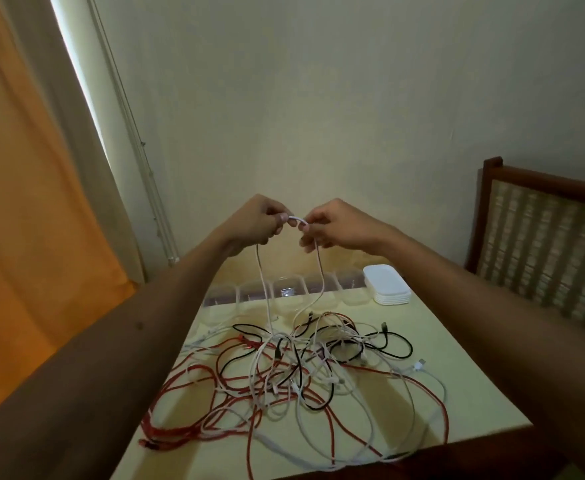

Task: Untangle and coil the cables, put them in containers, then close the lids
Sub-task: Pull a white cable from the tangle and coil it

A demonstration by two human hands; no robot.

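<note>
White cable (320,271) pinched between left hand (256,221) and right hand (332,226), above the tangle (294,368).

I see an orange fabric curtain (24,202) hanging at the left beside a plain cream wall (318,98), and a dark wooden chair with a woven slatted back (543,244) at right.

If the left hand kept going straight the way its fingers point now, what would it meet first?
Most likely the right hand: the left hand points across at it, and only a short arc of thin white cable separates them. Depth is uncertain.
</note>
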